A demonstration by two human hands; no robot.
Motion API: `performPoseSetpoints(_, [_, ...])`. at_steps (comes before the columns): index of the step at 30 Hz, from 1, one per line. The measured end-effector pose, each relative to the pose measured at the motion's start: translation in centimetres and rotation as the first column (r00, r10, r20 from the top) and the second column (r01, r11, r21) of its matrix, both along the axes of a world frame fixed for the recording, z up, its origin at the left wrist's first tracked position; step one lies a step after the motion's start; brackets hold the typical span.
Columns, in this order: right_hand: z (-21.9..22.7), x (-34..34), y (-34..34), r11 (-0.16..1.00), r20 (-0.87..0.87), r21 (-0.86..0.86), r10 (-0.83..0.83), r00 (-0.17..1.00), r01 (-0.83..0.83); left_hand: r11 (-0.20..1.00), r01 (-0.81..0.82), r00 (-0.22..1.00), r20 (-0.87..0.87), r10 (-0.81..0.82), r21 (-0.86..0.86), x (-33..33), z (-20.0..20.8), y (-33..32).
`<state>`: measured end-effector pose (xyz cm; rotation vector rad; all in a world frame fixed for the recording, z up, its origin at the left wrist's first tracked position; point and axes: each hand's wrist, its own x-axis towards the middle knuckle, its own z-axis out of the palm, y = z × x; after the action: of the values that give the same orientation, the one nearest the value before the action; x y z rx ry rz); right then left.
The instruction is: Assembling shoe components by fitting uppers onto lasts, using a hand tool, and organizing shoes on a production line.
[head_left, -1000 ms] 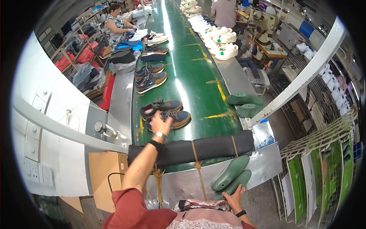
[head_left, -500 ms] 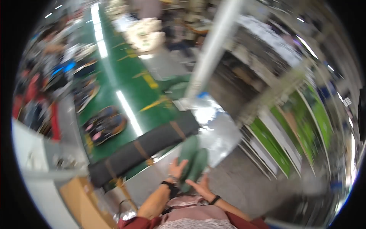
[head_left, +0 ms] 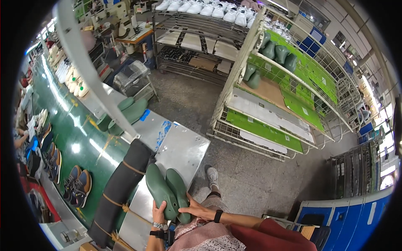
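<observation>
Two dark green shoe lasts lie side by side in my hands, toes pointing away from me, above the near edge of a metal table [head_left: 184,144]. My left hand [head_left: 158,214] is closed on the heel end of the left shoe last [head_left: 158,188], its thumb up along the side. Closed at the heel of the right shoe last [head_left: 176,184] is my right hand [head_left: 196,208], with some fingers hidden beneath. Farther up the table, beside a grey metal post, rests another pair of green lasts [head_left: 133,112].
A black padded roll [head_left: 121,188] tied with cord lies across the end of a green conveyor belt [head_left: 100,161], which carries dark sneakers [head_left: 77,186]. To the right stands a white wire rack [head_left: 222,113] with green boards and several lasts. A blue cabinet [head_left: 347,217] is at the lower right.
My view has swung to the right, bringing the wire rack and white shoes into clear sight. Both hands keep hold of the green lasts.
</observation>
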<state>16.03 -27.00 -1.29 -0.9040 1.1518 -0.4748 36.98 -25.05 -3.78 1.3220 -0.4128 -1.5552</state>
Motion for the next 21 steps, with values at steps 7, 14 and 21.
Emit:
performPoseSetpoints(7, [5.3,-16.7,-8.9,0.969,0.272,0.202,-0.195,0.942,0.142,0.974,0.216,0.971,0.125,-0.206,-0.074,-15.5,7.1,-11.1])
performPoseSetpoints(14, [2.2,-33.3,-16.2,0.818,0.152,0.053,-0.573,0.805,0.572,0.742,0.635,0.717,0.523,-0.461,-0.217,-31.8,5.8,-26.2])
performPoseSetpoints(21, [-0.5,-44.3,-31.4,0.753,0.004,-0.258,-0.625,0.78,0.605,0.526,0.823,-0.032,0.942,-0.334,0.214,-45.8,9.5,-41.0])
